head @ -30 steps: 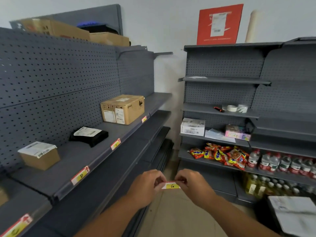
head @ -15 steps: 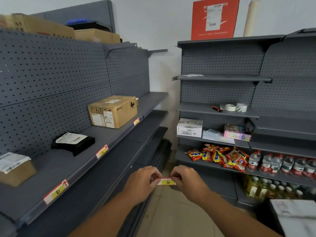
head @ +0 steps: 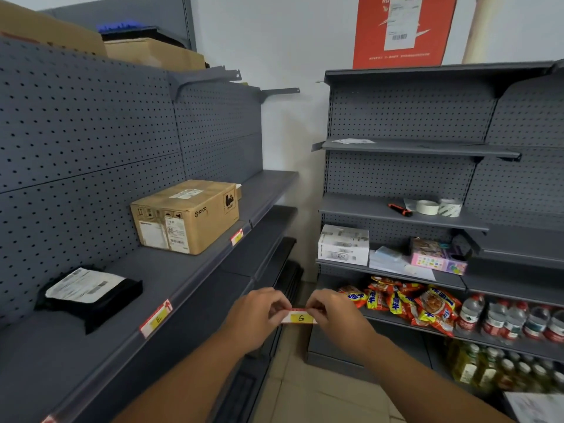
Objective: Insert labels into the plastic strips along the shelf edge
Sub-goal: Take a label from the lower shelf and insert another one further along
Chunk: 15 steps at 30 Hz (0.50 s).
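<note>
- Left hand (head: 254, 315) and right hand (head: 335, 319) are both up in front of the person, mid-aisle, between the two shelf units.
- Label G (head: 299, 318): small card, yellow centre w/ handwritten "G", red/white border. Held flat and roughly level between the hands, above the tiled floor (head: 320, 398), not touching any shelf.
- Left fingers pinched closed on the label's left end; right fingers pinched closed on its right end, thumb + forefinger on the top edge. Rest of the fingers curled in.
- Left shelf (head: 171, 279): grey, w/ plastic strip (head: 195, 288) running along its front edge.
- Label E (head: 157, 318) already sits in that strip, near the hands, to the left of them. Another label (head: 236, 237) sits further along the same strip; its letter is too blurry to read.
- On that shelf: cardboard box (head: 186, 216) marked PICO, upright, near the far label; black parcel (head: 88, 296) w/ white sticker lying flat behind label E.
- Right shelf unit (head: 406, 148): snack packets (head: 406, 303) and water bottles (head: 512, 322) on a lower shelf, tape rolls (head: 436, 206) higher up.
- Label G is well apart from the strip, not inserted yet.
</note>
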Motion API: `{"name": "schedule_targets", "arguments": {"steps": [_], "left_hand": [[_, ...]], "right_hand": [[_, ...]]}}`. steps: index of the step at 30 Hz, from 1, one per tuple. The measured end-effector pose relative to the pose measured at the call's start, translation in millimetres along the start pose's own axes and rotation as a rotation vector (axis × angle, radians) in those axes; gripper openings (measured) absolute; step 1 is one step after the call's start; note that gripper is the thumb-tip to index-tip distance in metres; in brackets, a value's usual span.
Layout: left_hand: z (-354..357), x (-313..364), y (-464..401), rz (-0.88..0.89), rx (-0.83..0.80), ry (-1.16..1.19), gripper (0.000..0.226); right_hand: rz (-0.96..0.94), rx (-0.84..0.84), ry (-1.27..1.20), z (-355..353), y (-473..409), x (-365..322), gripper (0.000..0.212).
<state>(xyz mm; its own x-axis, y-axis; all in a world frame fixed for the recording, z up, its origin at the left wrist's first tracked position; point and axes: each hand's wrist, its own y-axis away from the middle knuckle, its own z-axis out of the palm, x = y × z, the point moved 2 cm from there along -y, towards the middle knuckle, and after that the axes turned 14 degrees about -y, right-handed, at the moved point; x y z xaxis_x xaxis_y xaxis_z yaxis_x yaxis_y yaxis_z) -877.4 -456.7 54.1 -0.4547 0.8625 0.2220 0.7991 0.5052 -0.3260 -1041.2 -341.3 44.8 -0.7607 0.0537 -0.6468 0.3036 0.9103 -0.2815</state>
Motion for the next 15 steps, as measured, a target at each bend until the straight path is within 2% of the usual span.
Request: {"name": "schedule_targets", "arguments": {"steps": [7, 15], "left_hand": [[15, -53, -70, -0.013, 0.006, -0.002, 0.011], [52, -84, -150, -0.017, -0.011, -0.083, 0.012]], "right_hand": [[0.005, -0.012, 0.023, 11, -83, 25, 0.003], [-0.003, -0.068, 0.012, 13, -168, 80, 0.003]]}}
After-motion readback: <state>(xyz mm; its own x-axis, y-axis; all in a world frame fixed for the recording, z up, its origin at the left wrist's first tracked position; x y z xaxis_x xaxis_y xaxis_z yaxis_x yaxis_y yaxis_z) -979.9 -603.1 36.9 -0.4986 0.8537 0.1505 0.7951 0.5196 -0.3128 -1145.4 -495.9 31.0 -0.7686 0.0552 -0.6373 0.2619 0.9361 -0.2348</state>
